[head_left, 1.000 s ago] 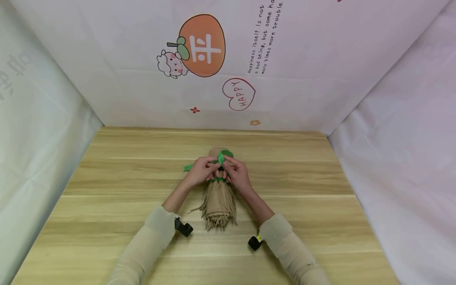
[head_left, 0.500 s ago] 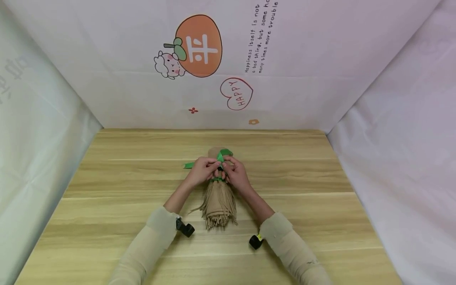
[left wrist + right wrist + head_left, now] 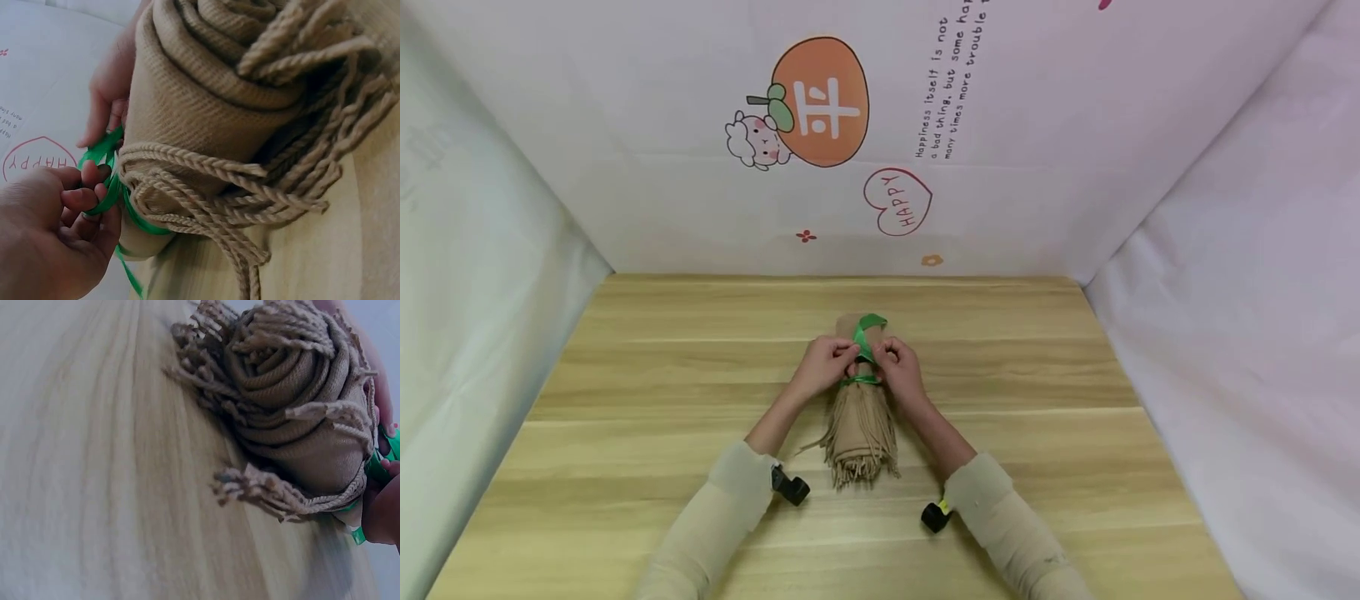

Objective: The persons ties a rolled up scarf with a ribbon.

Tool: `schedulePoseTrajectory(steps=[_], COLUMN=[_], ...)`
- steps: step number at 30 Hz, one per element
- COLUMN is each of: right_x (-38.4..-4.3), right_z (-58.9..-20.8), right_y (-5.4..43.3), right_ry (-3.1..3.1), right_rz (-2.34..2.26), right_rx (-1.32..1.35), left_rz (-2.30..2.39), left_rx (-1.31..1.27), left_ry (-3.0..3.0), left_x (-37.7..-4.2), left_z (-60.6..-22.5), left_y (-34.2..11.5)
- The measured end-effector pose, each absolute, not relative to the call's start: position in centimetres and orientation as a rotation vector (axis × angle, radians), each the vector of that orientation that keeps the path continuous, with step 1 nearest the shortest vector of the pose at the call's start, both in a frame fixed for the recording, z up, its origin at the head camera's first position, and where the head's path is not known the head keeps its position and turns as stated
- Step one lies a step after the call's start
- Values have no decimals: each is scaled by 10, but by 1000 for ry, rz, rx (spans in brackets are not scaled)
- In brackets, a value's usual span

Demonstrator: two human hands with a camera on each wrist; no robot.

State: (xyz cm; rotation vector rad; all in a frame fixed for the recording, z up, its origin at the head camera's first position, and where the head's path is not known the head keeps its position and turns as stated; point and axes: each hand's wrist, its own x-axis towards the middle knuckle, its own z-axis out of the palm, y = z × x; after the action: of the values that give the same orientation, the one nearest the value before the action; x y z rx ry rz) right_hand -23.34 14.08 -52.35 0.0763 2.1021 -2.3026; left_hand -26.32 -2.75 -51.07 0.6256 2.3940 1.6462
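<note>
A tan knitted scarf (image 3: 859, 425), rolled into a bundle with twisted fringe at its near end, lies lengthwise on the table. Green ribbon (image 3: 862, 335) circles its middle, and a loose length runs over the far part. My left hand (image 3: 822, 364) pinches the ribbon from the left, thumb against index finger. On the other side, my right hand (image 3: 902, 371) pinches ribbon close to the scarf. Seen from the left wrist, green strands (image 3: 106, 194) pass between the left fingers (image 3: 81, 199). The right wrist view shows the coiled scarf end (image 3: 300, 444), with the right hand (image 3: 382, 515) partly cut off.
The wooden table (image 3: 1022, 358) runs back to a white printed sheet (image 3: 1000, 208). White cloth walls (image 3: 1247, 333) stand at both sides. Small black cameras are strapped at the left cuff (image 3: 790, 485) and right cuff (image 3: 935, 517).
My hands have drawn slightly apart, toward me. The ribbon between them has shifted and spread, showing more of the band round the scarf. The ribbon tail left of my left hand has gone from view.
</note>
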Motion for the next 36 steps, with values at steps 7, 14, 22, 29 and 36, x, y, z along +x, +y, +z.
schedulePoseTrajectory(steps=[7,14,22,29,36], right_x=[-233,-232,-231,-230,-225], right_z=[-524,-524,-527,-524,-517], right_y=[139,147,159,165,156], right_ry=[1754,1621,1631,1797,2189], right_rz=[-2547,-2593,-2497,-2312,-2045], right_rx=[82,-121,-446,-579,-470], left_rz=[1643,1687,1699,1752,1804], left_rx=[655,617,530,460,440], left_ry=[2434,2446,2487,2476,2465], left_x=[-265,-265,-266,-266,-264], left_z=[-514,-513,-509,-505,-503], left_y=[-28,-27,-23,-20,-17])
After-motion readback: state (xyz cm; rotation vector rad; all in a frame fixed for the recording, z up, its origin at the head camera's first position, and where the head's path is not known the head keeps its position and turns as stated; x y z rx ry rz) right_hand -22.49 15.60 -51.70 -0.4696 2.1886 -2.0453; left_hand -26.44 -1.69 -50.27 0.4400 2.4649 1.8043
